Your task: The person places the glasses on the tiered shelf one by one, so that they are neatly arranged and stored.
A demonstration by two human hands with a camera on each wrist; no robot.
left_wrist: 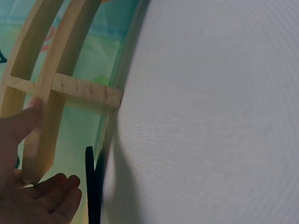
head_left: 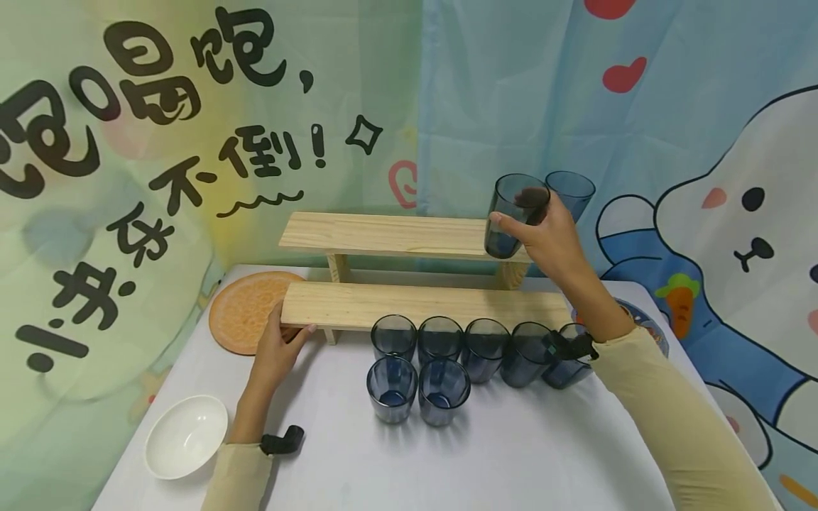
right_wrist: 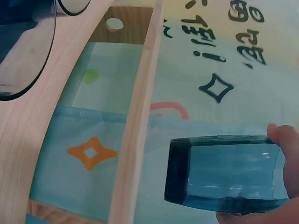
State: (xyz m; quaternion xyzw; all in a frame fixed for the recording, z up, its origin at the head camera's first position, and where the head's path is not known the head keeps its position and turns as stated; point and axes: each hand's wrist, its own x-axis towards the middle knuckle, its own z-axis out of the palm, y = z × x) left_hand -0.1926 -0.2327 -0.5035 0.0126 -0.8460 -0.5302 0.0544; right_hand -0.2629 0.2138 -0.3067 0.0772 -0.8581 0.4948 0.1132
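Note:
My right hand (head_left: 554,241) holds a blue tinted glass (head_left: 501,238) upright at the right end of the upper wooden shelf (head_left: 383,234). In the right wrist view thumb and fingers wrap the rim end of that glass (right_wrist: 229,172). Another blue glass (head_left: 575,190) stands just behind it, partly covered by the hand. With my left hand (head_left: 281,351) I grip the left end of the lower shelf (head_left: 415,305), thumb (left_wrist: 28,119) against its front edge and the other fingers beneath. Several more glasses (head_left: 441,397) stand in two rows before the lower shelf.
A white bowl (head_left: 185,436) sits at the table's left edge. Farther back lies a round orange mat (head_left: 243,319), left of the shelves. A patterned round item (head_left: 652,330) is partly hidden behind the right forearm. Printed curtains (head_left: 358,71) close off the back and sides.

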